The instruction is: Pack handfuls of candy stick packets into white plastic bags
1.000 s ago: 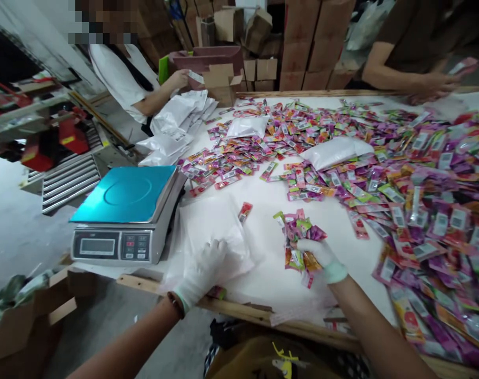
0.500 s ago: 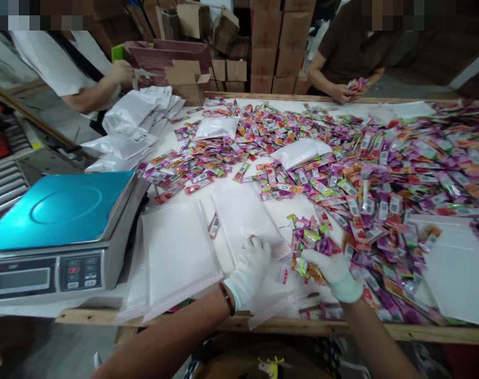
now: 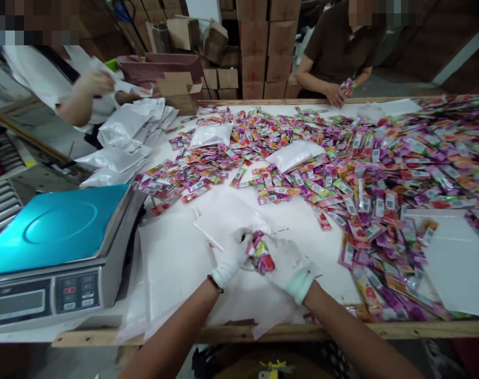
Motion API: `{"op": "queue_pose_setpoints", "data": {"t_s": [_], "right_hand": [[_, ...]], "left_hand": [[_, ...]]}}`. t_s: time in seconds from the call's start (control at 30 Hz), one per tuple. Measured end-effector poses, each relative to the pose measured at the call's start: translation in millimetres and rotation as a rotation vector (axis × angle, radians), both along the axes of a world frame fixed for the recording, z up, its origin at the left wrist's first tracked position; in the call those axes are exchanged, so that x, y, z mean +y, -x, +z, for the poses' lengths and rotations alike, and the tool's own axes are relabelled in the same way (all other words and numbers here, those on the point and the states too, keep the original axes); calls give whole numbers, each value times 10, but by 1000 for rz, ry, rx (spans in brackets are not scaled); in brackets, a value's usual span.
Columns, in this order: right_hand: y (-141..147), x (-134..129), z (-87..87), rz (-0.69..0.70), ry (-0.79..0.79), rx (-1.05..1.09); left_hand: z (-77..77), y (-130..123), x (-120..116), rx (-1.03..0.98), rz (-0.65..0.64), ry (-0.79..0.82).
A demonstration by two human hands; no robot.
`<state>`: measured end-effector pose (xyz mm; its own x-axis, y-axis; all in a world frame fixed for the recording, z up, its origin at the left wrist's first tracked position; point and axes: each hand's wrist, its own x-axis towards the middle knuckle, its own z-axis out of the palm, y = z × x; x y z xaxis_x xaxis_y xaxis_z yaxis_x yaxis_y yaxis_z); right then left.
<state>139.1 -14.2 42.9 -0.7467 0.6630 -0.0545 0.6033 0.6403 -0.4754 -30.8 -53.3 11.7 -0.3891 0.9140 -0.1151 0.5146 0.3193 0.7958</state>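
Packing table, seen from the head camera. The left hand (image 3: 232,258), in a white glove with a dark bracelet at the wrist, gripped the near end of a white mailer (image 3: 223,213), which lay flat on the table and extended away from the fingers. The right hand (image 3: 287,260), likewise gloved, grasped a bunch of fruit-printed sachets (image 3: 261,255); these were gathered between the two hands, at the near end of the mailer. The exact placement of the fingertips was hidden by the gloves and the bunch.

Left of the hands lay flat white bags (image 3: 176,263), and beyond them stood a digital scale (image 3: 76,284) with a blue platform. A broad heap of sachets (image 3: 385,200) covered the far and right portions of the table; two plump white packages, a smaller one (image 3: 211,135) and a larger one (image 3: 297,156), rested upon it. At far left, a co-worker in a white shirt (image 3: 30,73) stood behind a pile of filled mailers (image 3: 123,131), one hand blurred. Across the table, a co-worker in a dark shirt (image 3: 334,45) held several sachets (image 3: 347,88). An open cardboard box (image 3: 178,95) stood at the far edge, before stacked cartons (image 3: 269,47).
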Motion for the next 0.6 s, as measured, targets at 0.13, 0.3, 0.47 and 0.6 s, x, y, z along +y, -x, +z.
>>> {"op": "queue_pose_setpoints", "data": {"t_s": [0.13, 0.3, 0.47, 0.6], "right_hand": [[46, 141, 28, 242, -63, -83], [139, 343, -31, -69, 38, -173], [414, 225, -25, -21, -42, -236], [365, 292, 0, -8, 81, -179]], "left_hand": [[14, -37, -77, -109, 59, -53], [324, -31, -161, 225, -122, -79], [667, -260, -55, 379, -233, -60], [547, -336, -78, 517, -253, 29]]}}
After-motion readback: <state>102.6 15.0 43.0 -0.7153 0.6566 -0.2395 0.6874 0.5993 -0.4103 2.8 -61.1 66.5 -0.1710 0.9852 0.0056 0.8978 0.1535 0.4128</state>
